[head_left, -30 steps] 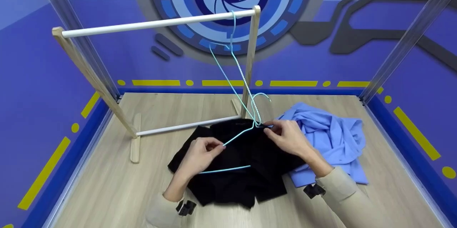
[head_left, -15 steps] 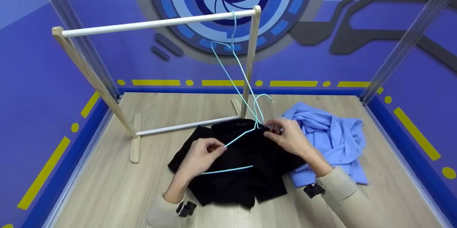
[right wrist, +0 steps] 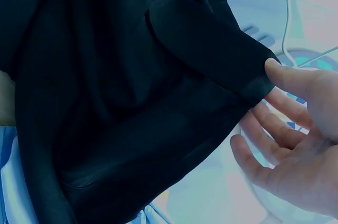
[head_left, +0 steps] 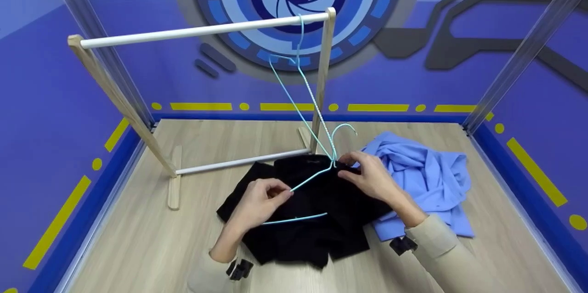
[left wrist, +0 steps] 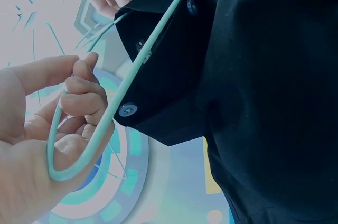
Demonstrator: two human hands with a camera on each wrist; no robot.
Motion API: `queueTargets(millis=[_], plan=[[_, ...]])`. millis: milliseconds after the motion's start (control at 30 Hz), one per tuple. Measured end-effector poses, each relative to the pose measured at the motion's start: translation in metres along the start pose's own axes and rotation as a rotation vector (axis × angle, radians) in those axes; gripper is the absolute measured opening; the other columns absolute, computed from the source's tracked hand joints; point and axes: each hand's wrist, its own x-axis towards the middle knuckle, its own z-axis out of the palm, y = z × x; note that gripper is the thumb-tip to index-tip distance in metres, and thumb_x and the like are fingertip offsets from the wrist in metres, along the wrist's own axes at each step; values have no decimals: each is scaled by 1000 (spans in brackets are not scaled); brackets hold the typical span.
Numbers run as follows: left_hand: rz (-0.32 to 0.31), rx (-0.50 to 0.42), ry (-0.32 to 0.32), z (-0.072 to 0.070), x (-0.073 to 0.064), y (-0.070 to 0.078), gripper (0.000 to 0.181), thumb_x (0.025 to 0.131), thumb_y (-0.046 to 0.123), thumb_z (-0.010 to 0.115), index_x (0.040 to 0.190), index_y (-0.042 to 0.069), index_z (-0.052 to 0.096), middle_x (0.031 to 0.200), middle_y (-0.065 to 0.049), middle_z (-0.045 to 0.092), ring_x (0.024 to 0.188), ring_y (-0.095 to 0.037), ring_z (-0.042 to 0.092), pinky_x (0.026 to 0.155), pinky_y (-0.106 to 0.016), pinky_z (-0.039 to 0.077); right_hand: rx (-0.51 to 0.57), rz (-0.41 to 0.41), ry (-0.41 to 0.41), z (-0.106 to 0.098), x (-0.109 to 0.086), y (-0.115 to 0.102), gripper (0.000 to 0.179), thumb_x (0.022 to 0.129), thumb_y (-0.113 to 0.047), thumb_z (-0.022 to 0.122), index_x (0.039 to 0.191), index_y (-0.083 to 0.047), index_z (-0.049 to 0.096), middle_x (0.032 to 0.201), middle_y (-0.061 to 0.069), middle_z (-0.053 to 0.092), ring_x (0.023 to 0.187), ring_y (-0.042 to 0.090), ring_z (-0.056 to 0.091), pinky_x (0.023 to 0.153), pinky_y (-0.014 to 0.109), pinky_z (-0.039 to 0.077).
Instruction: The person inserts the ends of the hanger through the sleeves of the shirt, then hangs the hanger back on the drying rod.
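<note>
A black buttoned shirt point(head_left: 317, 242) lies spread on the table. My left hand point(head_left: 257, 201) pinches one arm of a light-green wire hanger point(head_left: 312, 178), whose hook point(head_left: 344, 125) points up and to the right. The hanger's far arm disappears into the shirt near the collar, and its lower bar point(head_left: 294, 218) crosses over the cloth. My right hand point(head_left: 370, 176) pinches the collar edge between thumb and fingers. In the left wrist view, the wire point(left wrist: 127, 76) loops past my curled fingers, beside a shirt button point(left wrist: 128, 109).
A wooden rack point(head_left: 324, 68) with a white top rail point(head_left: 197, 31) stands behind. Another light-green hanger point(head_left: 308, 86) hangs from that rail, its lower end overlapping the held one in the head view. To the right lies a crumpled blue shirt point(head_left: 427, 178).
The held hanger and its hook have shifted slightly right and toward me, the left hand moving along with it. The hanging hanger has swayed a little. My right hand has stayed at the collar.
</note>
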Motion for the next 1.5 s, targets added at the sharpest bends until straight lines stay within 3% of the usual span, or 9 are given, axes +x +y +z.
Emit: queueTargets(millis=[233, 467, 700, 867, 1033, 1300, 1400, 1500], plan=[[-1, -8, -25, -2, -1, 2, 7, 97, 14, 72, 95, 12, 78, 85, 8, 71, 72, -9, 63, 66, -25, 51, 16, -19, -15, -1, 0, 1, 21, 90, -14, 81, 106, -4, 72, 97, 3, 72, 92, 21, 66, 79, 41, 54], [4, -2, -45, -4, -1, 2, 8, 97, 16, 73, 95, 10, 78, 84, 7, 71, 72, -10, 62, 66, -25, 50, 8, -101, -28, -1, -1, 4, 19, 90, -9, 79, 107, -2, 74, 99, 6, 73, 94, 22, 68, 84, 45, 53], [0, 29, -90, -8, 0, 2, 10, 98, 17, 72, 96, 11, 78, 85, 8, 70, 75, -11, 63, 69, -25, 50, 28, -178, -35, -2, -1, 7, 9, 91, -5, 77, 101, -5, 75, 97, 2, 72, 91, 17, 66, 80, 42, 54], [3, 51, -78, -12, 1, 3, 11, 99, 18, 71, 97, 11, 79, 90, 8, 71, 79, -11, 64, 73, -26, 51, 39, -227, -26, -3, -1, 10, 9, 90, -3, 77, 98, -3, 73, 96, 3, 71, 86, 16, 64, 74, 46, 54], [6, 26, -47, -16, 3, 1, 13, 100, 17, 69, 102, 7, 77, 92, 5, 70, 77, -13, 62, 69, -25, 49, 44, -228, -43, -5, -1, 8, 9, 91, -3, 77, 99, -4, 73, 96, 2, 71, 87, 16, 64, 76, 48, 54], [-83, -21, 131, -21, 11, -5, 10, 95, 6, 73, 103, 1, 71, 86, -2, 66, 78, -17, 60, 70, -25, 47, 42, -220, -64, -7, -2, 7, 8, 92, -5, 77, 99, -5, 73, 95, 0, 70, 87, 15, 63, 76, 47, 55], [-144, 22, 131, -24, 15, -6, 15, 95, 10, 73, 105, -1, 70, 88, -4, 66, 79, -18, 61, 73, -29, 48, 38, -226, -70, -7, -3, 7, 8, 92, -5, 76, 100, -5, 73, 94, 0, 69, 86, 15, 62, 75, 44, 54], [-197, 70, 83, -25, 18, -7, 21, 95, 15, 74, 107, -2, 69, 89, -4, 67, 80, -18, 62, 76, -34, 51, 34, -226, -75, -8, -3, 7, 9, 92, -5, 77, 100, -6, 73, 94, 0, 69, 86, 15, 62, 75, 44, 54]])
